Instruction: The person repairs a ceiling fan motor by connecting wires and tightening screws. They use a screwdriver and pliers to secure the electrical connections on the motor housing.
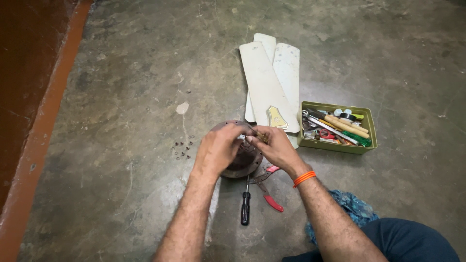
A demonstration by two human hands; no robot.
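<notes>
Both hands over the motor (240,162) | our left hand (218,150) and right hand (276,148) pinch a small part (262,137) | screwdriver (245,206), pliers (268,194) beneath | blades (269,82), toolbox (336,145) beyond

1. The round brown metal fan motor housing (241,156) sits on the grey concrete floor (121,73), in the middle of the view.
2. The left hand (217,150) and the right hand (277,149) meet over the housing, fingers (256,138) touching above its far edge.
3. The three stacked cream fan blades (269,82) lie behind the housing, running away from the person.
4. The olive rectangular tray of hand tools (336,127) stands right of the blades, just beside them.
5. The cluster of small dark screws (182,148) lies left of the housing, apart from it.
6. The black-handled screwdriver (246,204) lies before the housing; the red-handled pliers (269,191) lie just right of it.
7. The crumpled blue cloth (352,208) lies right of the pliers, beside the person's knee.
</notes>
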